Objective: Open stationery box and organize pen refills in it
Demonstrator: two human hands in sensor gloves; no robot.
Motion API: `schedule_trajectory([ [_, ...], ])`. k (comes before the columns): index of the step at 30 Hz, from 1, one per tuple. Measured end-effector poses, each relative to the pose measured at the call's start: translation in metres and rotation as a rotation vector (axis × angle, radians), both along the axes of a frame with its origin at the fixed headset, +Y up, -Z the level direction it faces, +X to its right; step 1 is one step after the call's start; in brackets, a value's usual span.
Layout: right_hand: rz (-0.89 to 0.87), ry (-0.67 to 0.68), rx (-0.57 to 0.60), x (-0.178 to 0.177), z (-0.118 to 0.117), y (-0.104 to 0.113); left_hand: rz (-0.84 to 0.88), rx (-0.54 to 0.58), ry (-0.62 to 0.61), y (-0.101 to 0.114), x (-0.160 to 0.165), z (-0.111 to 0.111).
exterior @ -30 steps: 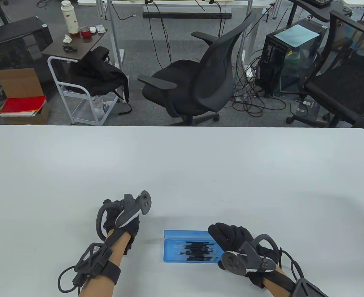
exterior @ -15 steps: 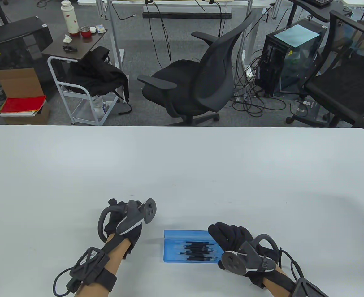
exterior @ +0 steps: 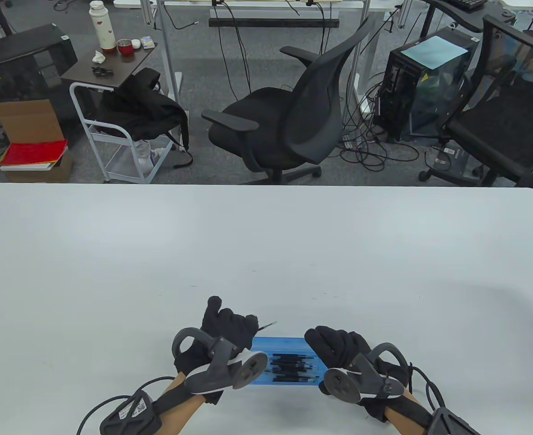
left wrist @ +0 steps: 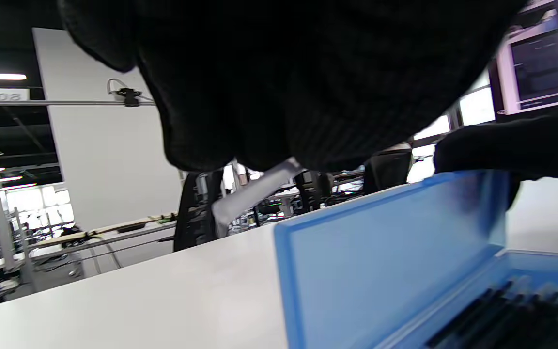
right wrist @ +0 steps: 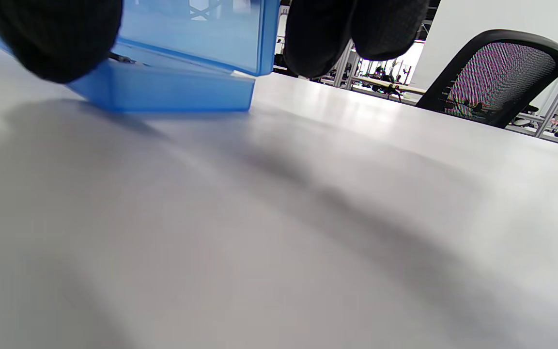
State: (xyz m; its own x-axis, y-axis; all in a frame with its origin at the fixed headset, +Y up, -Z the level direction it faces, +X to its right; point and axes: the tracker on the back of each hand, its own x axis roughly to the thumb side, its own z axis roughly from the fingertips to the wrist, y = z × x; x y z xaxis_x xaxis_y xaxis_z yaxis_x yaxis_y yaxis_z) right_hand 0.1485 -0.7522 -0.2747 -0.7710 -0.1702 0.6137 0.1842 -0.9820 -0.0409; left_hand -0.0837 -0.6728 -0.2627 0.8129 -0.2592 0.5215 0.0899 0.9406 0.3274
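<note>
We see the blue stationery box (exterior: 284, 362) lying open near the six o'clock edge of the white bench (exterior: 266, 244), its lid (left wrist: 380, 252) standing up along the far side and a cluster of dark pen refills (exterior: 291, 364) already resting in the tray. Our right hand (exterior: 339, 351) sits at the three o'clock end of the box, fingers curled around the lid's end, steadying it upright. Our left hand (exterior: 225, 324) hovers over the nine o'clock end, pinching one more refill (exterior: 266, 324) whose thin tip pokes out toward two o'clock; the left wrist view shows its pale shaft (left wrist: 255, 191) jutting from under the glove above the lid. We judge the opening step done and the filling step in hand. The next move calls for turning this refill parallel to the others, lowering it past the lid's edge and laying it into the tray beside them, while the right hand holds the lid from falling shut.
</note>
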Motion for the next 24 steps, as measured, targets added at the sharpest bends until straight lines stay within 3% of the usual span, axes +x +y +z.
schedule_trajectory([
  [5,0.000,0.000,0.000,0.000,0.000,0.000,-0.075,0.041,-0.143,-0.015,0.015,0.020],
  [13,0.001,-0.001,0.001,0.000,0.000,0.000,-0.169,0.026,-0.268,-0.048,0.030,0.028],
  [24,0.003,-0.002,0.000,0.000,0.000,0.000,-0.309,0.107,-0.285,-0.077,0.050,0.028],
])
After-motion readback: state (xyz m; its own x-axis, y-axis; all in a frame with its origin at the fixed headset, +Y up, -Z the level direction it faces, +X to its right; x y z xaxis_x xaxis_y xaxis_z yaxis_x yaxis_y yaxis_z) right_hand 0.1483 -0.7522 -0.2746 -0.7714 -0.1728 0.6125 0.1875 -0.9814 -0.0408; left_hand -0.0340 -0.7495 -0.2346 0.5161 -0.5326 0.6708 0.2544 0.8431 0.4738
